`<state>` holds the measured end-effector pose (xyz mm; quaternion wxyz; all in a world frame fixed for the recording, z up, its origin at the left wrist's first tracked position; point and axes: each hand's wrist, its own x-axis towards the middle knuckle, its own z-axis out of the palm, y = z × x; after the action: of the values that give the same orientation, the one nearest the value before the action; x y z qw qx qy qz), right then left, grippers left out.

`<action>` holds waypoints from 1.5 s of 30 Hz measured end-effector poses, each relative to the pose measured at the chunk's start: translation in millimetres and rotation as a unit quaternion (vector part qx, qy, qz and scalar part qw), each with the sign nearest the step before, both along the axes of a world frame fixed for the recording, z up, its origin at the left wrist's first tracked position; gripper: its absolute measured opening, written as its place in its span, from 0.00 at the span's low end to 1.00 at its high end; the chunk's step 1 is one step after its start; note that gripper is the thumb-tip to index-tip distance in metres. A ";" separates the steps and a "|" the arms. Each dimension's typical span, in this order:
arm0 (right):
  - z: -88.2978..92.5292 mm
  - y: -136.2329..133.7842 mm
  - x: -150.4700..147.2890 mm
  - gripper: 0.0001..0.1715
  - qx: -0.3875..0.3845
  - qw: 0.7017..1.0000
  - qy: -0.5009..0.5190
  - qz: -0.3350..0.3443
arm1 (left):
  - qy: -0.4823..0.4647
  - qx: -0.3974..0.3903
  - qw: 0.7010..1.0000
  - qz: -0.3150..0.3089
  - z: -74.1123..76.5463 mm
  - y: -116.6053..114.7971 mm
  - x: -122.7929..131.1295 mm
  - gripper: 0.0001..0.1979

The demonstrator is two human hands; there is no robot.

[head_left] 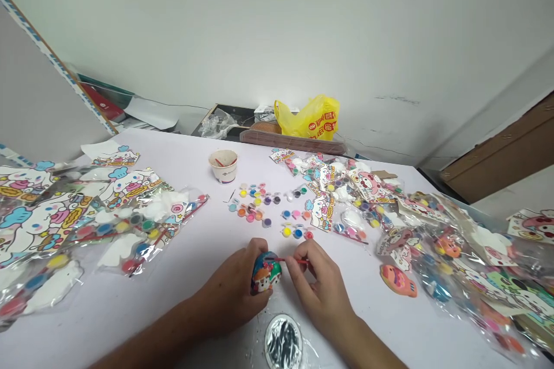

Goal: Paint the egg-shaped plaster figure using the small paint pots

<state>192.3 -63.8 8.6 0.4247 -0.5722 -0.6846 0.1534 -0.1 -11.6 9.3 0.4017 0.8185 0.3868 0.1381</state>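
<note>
Closely, the left hand (242, 285) curls thumb and fingers round the figure (265, 278), clamped on it, while the right hand (321, 283) pinches a slim red brush (283, 260) whose tip lies at the figure's top; contact is too small to tell. The figure, between both hands over the near part of the desk (173, 311), is rounded and shiny, blue above, with orange, white and green patches. Just nearer lies a round disc (283, 343), silvery and dark inside a pale rim. Beyond the hands, small round paint pots (255, 215) stand in colourful strips, near a pale tapering cup (229, 173). Crinkly clear packets (151, 204) with printed cards spread left and right. Behind sits a crumpled yellow plastic bag (303, 120).
</note>
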 end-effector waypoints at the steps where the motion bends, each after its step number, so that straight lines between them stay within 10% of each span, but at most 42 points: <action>1: -0.2 0.2 -0.6 0.12 -0.003 1.000 -0.002 0.002 | 0.000 -0.001 1.000 0.002 0.3 -0.2 0.0 0.19; 45: -0.8 3.0 3.1 0.13 0.021 0.999 -0.040 -0.009 | 0.014 -0.005 1.000 0.008 1.1 0.5 -0.5 0.20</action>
<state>195.4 -60.9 7.8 0.4106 -0.5752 -0.6986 0.1122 -0.6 -11.1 10.4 0.3992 0.8152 0.3997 0.1277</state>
